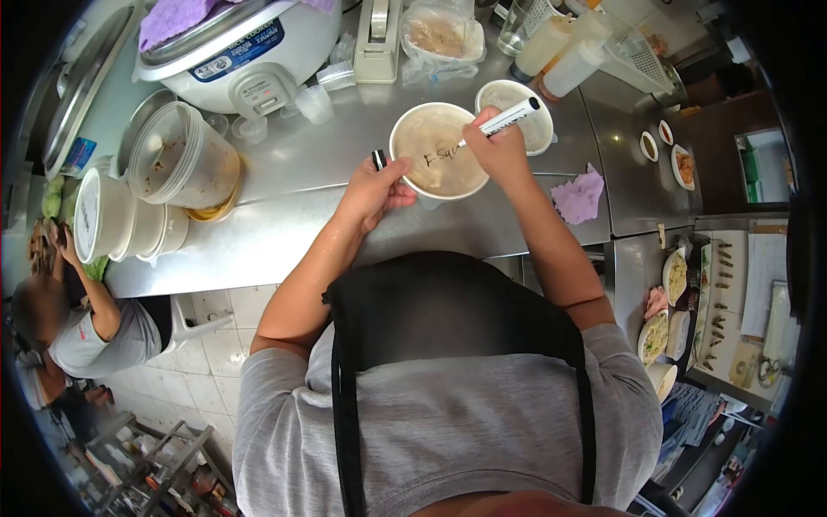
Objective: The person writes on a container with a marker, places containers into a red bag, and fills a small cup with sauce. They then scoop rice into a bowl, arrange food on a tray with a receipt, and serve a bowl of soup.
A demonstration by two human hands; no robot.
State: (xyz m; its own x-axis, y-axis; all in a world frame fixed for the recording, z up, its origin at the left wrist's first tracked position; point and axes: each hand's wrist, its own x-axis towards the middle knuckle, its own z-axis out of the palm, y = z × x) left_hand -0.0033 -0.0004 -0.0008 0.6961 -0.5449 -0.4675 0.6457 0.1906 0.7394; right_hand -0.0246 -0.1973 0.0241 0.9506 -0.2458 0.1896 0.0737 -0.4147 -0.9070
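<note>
Grey fabric shirt (474, 422) fills lower centre; upper centre, right hand (500, 148) grips white marker (512, 117), lettering round translucent plastic lid (438, 148); left hand (374, 193), pinching black cap (378, 160), steadies it, as further strokes probably require.

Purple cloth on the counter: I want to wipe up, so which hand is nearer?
Right. The right hand, with the marker, is left of the cloth; the left hand is farther left, at the tub.

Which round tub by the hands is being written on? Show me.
The nearer tub held by the left hand: its top bears black lettering under the marker in the right hand. The other tub is partly hidden behind that hand.
</note>
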